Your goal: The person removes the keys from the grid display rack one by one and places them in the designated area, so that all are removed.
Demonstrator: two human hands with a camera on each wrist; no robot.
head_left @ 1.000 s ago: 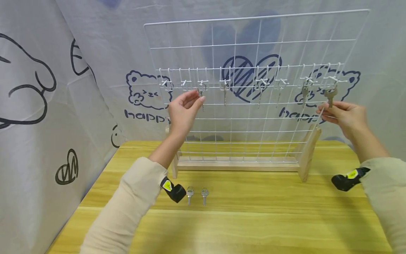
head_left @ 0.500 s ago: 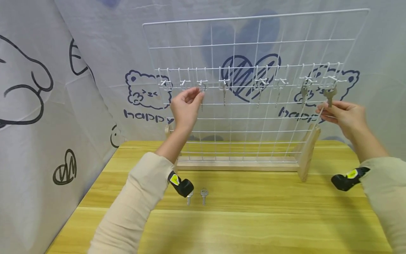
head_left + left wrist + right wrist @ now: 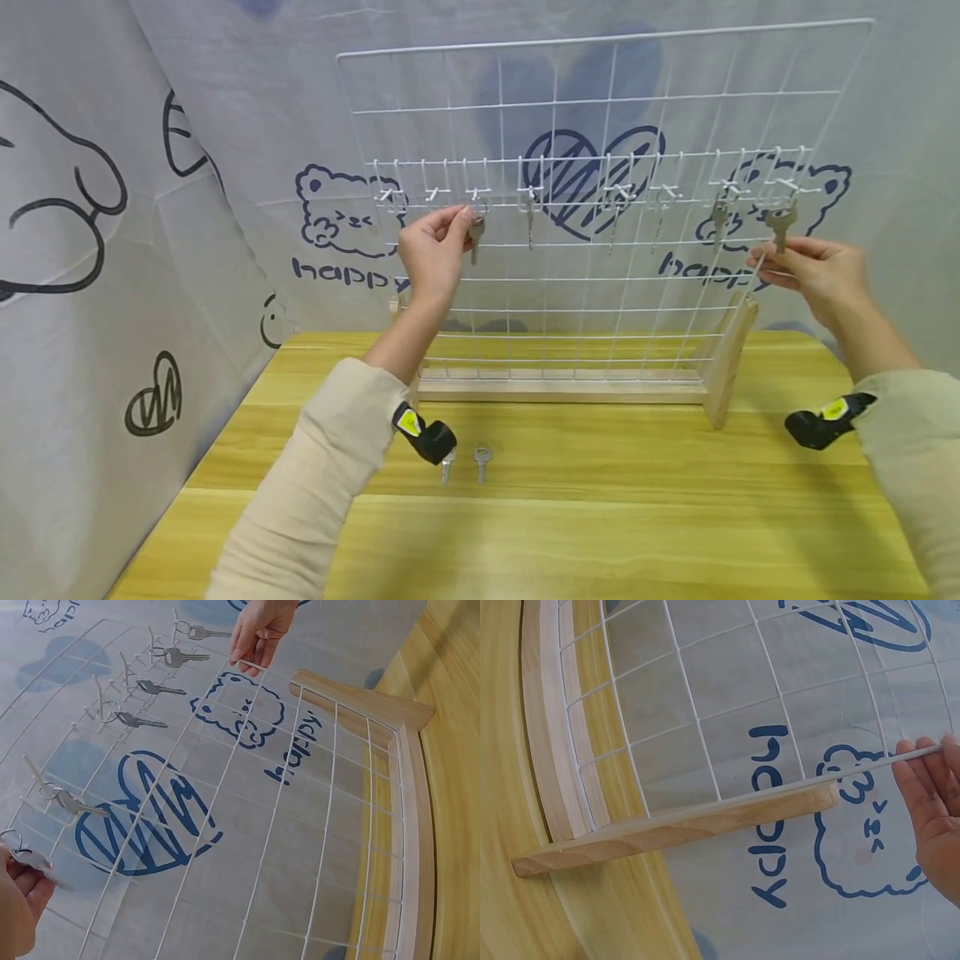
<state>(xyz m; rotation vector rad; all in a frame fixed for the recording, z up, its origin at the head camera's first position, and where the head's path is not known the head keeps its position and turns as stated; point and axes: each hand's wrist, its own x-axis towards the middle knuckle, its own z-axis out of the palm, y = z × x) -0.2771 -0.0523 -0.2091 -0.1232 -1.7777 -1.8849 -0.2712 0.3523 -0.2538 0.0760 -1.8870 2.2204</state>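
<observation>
Head view, left hand (image 3: 433, 250): raised to the hook row of the white wire grid panel (image 3: 600, 100), thumb and forefinger pinching a hanging key (image 3: 476, 230) at the third hook from the left.
Head view, right hand (image 3: 813, 271): up at the panel's right edge, fingers curled round the edge wire, just below the rightmost key (image 3: 781, 223).
Head view, between the hands: four more keys dangling from the hooks, well apart from either hand.
Head view, below the left forearm: two loose keys (image 3: 482, 461) flat on the wooden table (image 3: 600, 533), one half hidden by the wrist strap.
Left wrist view, left hand (image 3: 19, 900): bottom corner of frame, fingertips closed on the key (image 3: 34, 862) with its ring over the hook.
Left wrist view, beyond the fingers: hanging keys lined up along the hooks toward the far right hand (image 3: 259, 630), which grips the edge wire.
Right wrist view, right hand (image 3: 934, 817): fingers lying along the panel's edge wire; thumb out of frame.
Right wrist view, below the hand: wooden foot (image 3: 675, 829) of the stand, resting on the table.
</observation>
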